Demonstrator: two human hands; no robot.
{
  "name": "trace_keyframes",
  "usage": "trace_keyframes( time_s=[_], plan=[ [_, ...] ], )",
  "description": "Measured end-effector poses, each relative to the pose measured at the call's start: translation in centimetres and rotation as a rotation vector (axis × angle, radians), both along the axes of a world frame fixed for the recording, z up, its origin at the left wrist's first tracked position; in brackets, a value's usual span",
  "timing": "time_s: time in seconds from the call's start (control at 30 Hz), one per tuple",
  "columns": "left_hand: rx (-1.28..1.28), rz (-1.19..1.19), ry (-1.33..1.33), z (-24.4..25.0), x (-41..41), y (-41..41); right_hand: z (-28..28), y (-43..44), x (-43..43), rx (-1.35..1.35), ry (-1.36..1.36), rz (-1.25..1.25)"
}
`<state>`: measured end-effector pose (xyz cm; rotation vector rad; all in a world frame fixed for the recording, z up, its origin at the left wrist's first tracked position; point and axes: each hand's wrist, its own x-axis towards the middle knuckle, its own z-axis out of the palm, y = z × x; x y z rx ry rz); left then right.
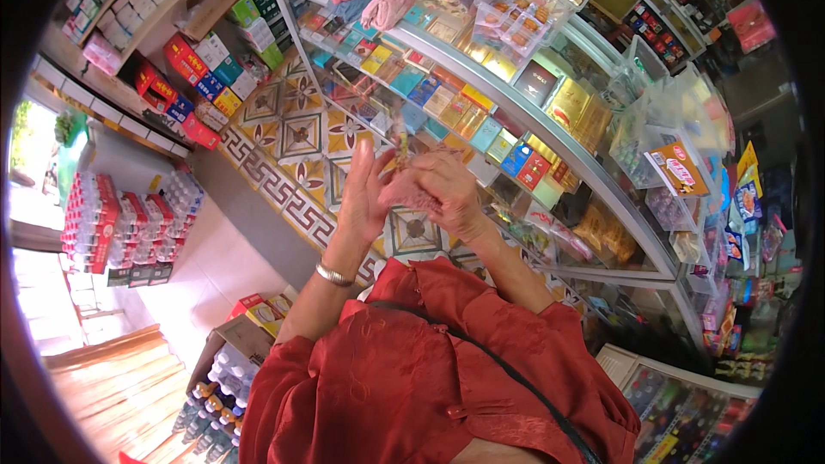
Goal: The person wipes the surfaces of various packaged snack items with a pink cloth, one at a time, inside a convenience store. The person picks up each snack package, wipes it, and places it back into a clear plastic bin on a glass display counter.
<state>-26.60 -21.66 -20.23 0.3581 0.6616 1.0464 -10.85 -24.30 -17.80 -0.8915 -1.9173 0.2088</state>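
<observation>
My right hand (456,192) grips a crumpled pink cloth (412,194) in front of my chest. Beside it my left hand (362,196) is raised with its fingers extended and apart; a metal bracelet (334,274) circles that wrist. The cloth's edge lies against or very near the left palm; I cannot tell which. Just beyond both hands stands a glass display case (496,103) holding rows of small coloured boxes. On its top lie two more pink cloths (389,1) and a blue-grey cloth (362,8).
Clear plastic bins (515,19) of packaged snacks stand on the case, more (670,142) at its right end. Stacked cartons (187,61) and shelves (145,6) line the far left. Shrink-wrapped bottles (129,225) and a carton of bottles (222,386) stand on the left. A glass-topped cabinet (683,412) is lower right.
</observation>
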Motion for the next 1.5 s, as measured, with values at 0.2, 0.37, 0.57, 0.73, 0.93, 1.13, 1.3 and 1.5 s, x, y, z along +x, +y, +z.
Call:
trace_keyframes(
  time_s=[0.2, 0.37, 0.57, 0.73, 0.93, 1.13, 1.3, 1.5],
  plan=[
    [-0.047, -0.151, -0.273, -2.1, -1.9, 1.8, 0.1, -1.9, -2.7, 0.131, -0.358, 0.047],
    [0.043, -0.049, -0.447, -1.0, -2.5, 0.9, 0.1, -4.5, -2.7, -0.003, -0.376, 0.014],
    [0.155, 0.033, -0.377, 0.6, -6.0, 2.8, 0.3, -5.7, 0.3, -0.405, 0.214, -0.156],
    [0.081, 0.016, -0.441, 2.3, -4.3, 1.0, 6.1, -2.7, -3.3, -0.693, 0.708, 0.191],
    [0.068, -0.105, -0.619, -0.2, -1.1, -1.1, -0.9, -0.1, -6.1, -0.166, -0.188, -0.254],
    [-0.012, -0.083, -0.231, 2.1, -0.4, -2.2, 0.2, 2.9, -5.5, -0.283, -0.108, -0.271],
    [-0.005, -0.250, 0.173, -1.5, -0.7, -2.4, -1.4, 4.6, -2.8, -0.593, 0.168, -0.224],
    [0.077, -0.349, 0.305, -2.8, -1.0, -3.1, -3.5, 4.6, -0.2, -0.692, 0.489, -0.108]
  ],
)
